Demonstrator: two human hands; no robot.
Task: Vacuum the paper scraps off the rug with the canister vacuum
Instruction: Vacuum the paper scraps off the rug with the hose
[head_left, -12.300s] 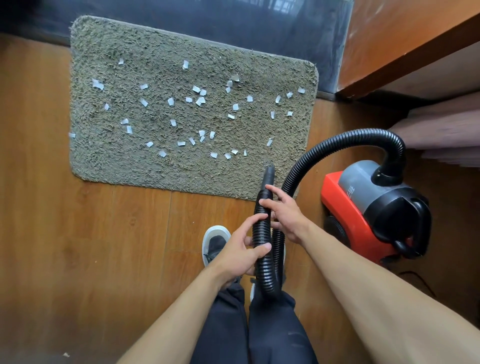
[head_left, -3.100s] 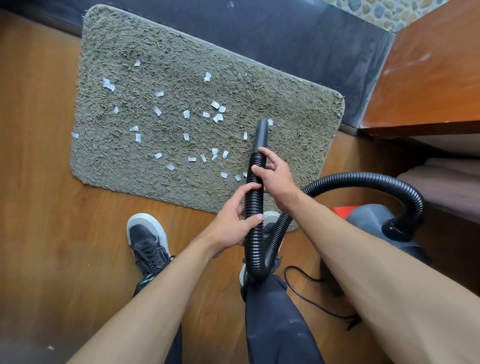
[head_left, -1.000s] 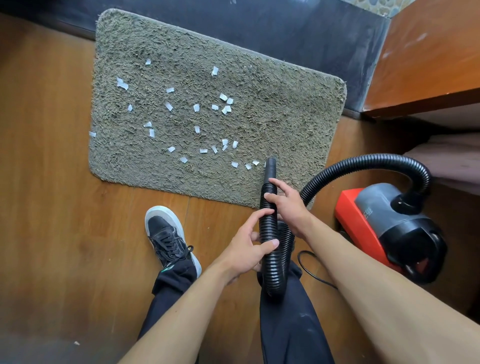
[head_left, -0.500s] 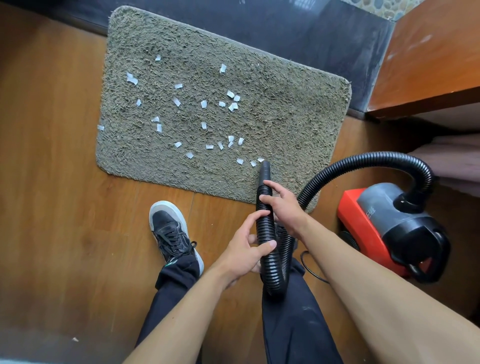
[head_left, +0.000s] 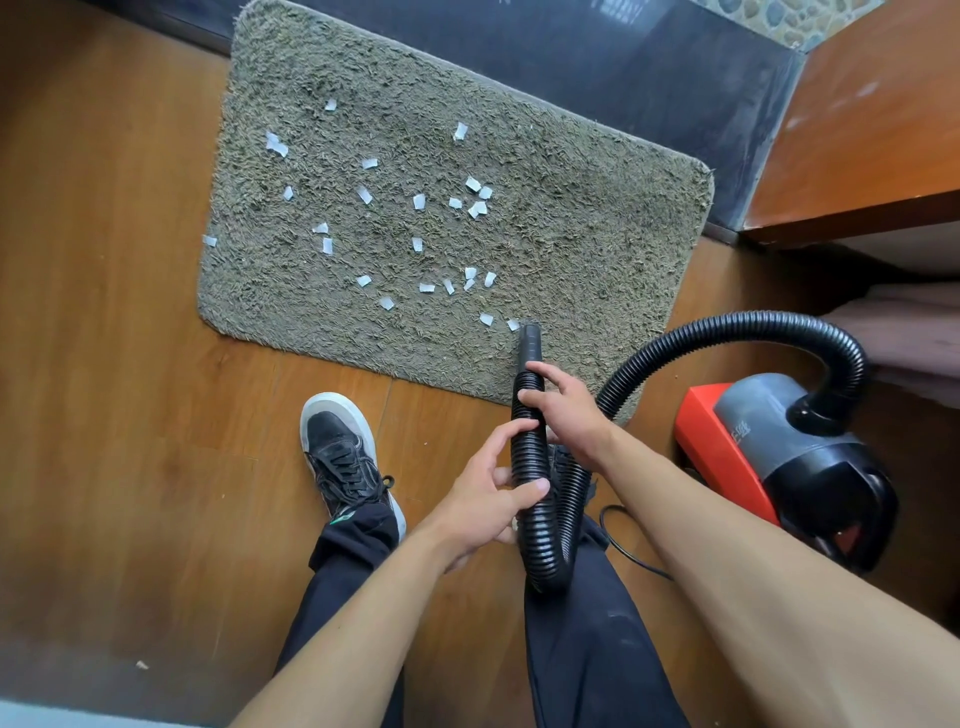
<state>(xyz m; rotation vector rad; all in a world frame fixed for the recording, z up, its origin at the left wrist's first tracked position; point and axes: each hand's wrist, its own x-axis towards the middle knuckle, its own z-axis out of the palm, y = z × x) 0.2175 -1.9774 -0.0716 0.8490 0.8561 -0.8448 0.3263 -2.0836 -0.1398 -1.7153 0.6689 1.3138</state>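
Got both hands clenched on the hose (head_left: 530, 457), right hand (head_left: 569, 410) nearer the nozzle (head_left: 530, 340), which points straight up the rug (head_left: 597, 234) with the paper scraps (head_left: 415, 244) lying ahead and to its left.

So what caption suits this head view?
Both hands aim the vacuum hose nozzle at paper scraps on the rug.

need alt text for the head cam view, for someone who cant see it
Seen from above, a person's left hand and right hand grip a black ribbed hose, its nozzle at the near edge of a shaggy grey rug strewn with white paper scraps. A red and grey canister vacuum sits on the wooden floor to the right.
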